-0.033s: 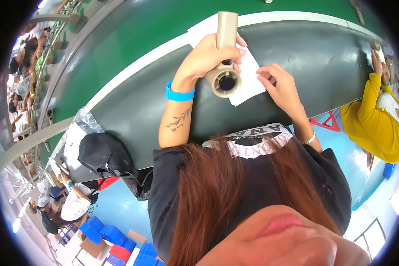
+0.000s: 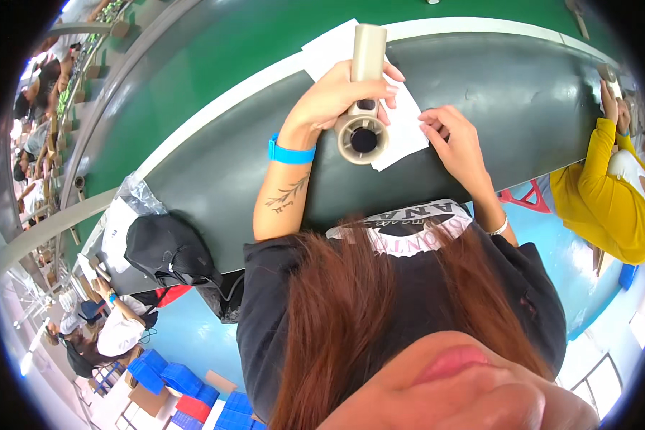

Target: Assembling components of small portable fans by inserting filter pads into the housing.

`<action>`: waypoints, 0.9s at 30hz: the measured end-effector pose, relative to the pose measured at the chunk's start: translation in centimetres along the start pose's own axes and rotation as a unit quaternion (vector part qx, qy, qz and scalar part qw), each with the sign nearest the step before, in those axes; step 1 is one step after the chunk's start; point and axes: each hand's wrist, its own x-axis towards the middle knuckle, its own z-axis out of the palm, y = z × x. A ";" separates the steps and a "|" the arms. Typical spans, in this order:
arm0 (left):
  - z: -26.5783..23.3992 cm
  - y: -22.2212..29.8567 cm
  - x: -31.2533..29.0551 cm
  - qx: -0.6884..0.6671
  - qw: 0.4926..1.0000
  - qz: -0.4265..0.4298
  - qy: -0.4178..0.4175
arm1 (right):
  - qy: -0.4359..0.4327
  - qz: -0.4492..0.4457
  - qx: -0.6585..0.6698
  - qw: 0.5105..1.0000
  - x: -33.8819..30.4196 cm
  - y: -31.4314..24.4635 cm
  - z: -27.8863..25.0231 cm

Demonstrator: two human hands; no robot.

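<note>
My left hand (image 2: 337,97) is closed around a beige hair dryer (image 2: 369,54). The dryer's handle points away from me, and its round barrel end (image 2: 364,140), with a dark centre, faces up toward me. Beneath it, white paper sheets (image 2: 401,140) lie on the dark work surface. To the right of the sheets is my right hand (image 2: 451,132), its fingers loosely bent and its thumb and forefinger slightly apart at the paper's edge. Nothing shows between them; whether the tips touch the paper, I cannot tell.
A black bag (image 2: 168,247) and clear plastic wrap (image 2: 140,197) sit at the left of the dark table (image 2: 494,86). Beyond its white edge runs a green belt (image 2: 215,64). A person in a yellow sleeve (image 2: 598,172) works at the right. Blue crates (image 2: 183,380) stand lower left.
The hair dryer has moved slightly toward me in my left hand, its barrel end facing up a little more. My right hand has shifted slightly to the right.
</note>
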 end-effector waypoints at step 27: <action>0.4 -5.2 1.4 -0.183 0.981 -0.053 0.026 | 0.050 0.024 0.012 0.998 -0.4 0.2 0.8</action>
